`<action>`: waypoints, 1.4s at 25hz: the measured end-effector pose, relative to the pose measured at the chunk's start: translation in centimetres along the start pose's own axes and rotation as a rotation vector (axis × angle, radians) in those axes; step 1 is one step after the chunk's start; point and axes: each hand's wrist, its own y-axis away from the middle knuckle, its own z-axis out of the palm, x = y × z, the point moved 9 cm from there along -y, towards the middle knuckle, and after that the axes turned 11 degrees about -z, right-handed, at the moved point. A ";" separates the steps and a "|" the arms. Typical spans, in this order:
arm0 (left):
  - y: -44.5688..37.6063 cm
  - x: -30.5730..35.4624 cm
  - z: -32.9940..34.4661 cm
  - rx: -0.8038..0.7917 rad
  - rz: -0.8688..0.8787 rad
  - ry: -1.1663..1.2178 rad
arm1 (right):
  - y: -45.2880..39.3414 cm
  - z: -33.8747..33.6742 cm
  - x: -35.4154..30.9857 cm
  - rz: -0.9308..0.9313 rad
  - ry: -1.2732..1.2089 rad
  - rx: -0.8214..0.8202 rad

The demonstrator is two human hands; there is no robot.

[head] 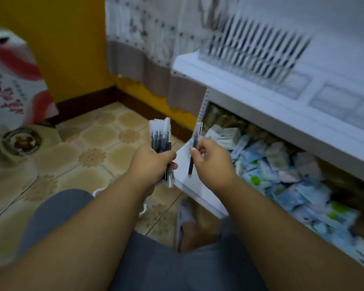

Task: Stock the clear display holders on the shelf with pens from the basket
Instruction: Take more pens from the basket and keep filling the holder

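My left hand [152, 162] grips a bundle of several pens [161, 135] with dark barrels and clear caps, held upright in front of me. Beside it, my right hand [210, 158] pinches a single pen [194, 150], also upright. Up on the white shelf [250, 89] at the upper right stands a clear display holder [254, 51] filled with a slanted row of dark pens. More clear holders [343, 101] sit to its right on the shelf; their contents are too blurred to tell. The basket is not in view.
Below the shelf, a lower bin [292, 181] holds a heap of small blue, white and green packets. A printed box [13, 80] stands at the left on the tiled floor [88, 148]. A curtain [151, 38] hangs behind, against a yellow wall. My knees and a slipper [184, 217] are below.
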 end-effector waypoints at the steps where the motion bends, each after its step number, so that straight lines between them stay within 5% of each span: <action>1: 0.4 0.9 1.4 -0.032 0.015 -0.002 | 0.1 -1.6 0.4 0.016 0.001 0.033; 11: 0.3 14.5 12.6 -0.196 0.211 0.029 | -4.3 -16.1 3.9 0.053 0.002 0.370; 19: -0.8 18.9 21.0 -0.414 0.011 0.303 | -9.4 -29.7 7.5 0.120 -0.018 0.741; 28: -2.1 19.3 23.0 -0.456 -0.067 0.367 | -14.7 -29.1 9.0 0.042 0.196 0.584; 35: -2.1 19.8 22.4 -0.489 -0.060 0.381 | -16.5 -26.7 12.0 0.366 0.324 0.249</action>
